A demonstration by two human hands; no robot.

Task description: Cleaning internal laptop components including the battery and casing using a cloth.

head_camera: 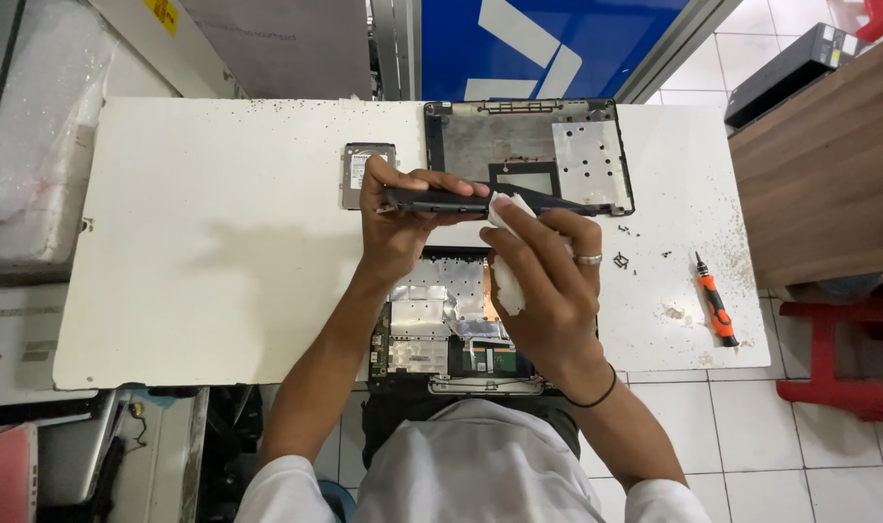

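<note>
My left hand (393, 225) grips a long, thin black laptop part (441, 201), held edge-on above the white table (219, 242). My right hand (548, 276), with a ring and a black wristband, presses a white cloth (507, 281) against that part's right portion. Beneath both hands lies an opened laptop chassis (437, 324) with silver shielding and a green board showing. Beyond the hands rests a black bottom cover (533, 145) with a perforated metal plate.
A silver hard drive (354, 169) lies left of the cover. An orange-and-black screwdriver (715, 302) and loose screws (624, 257) sit at the table's right. A wooden desk (819, 184) and red stool (848, 358) stand on the right; clutter fills the left side.
</note>
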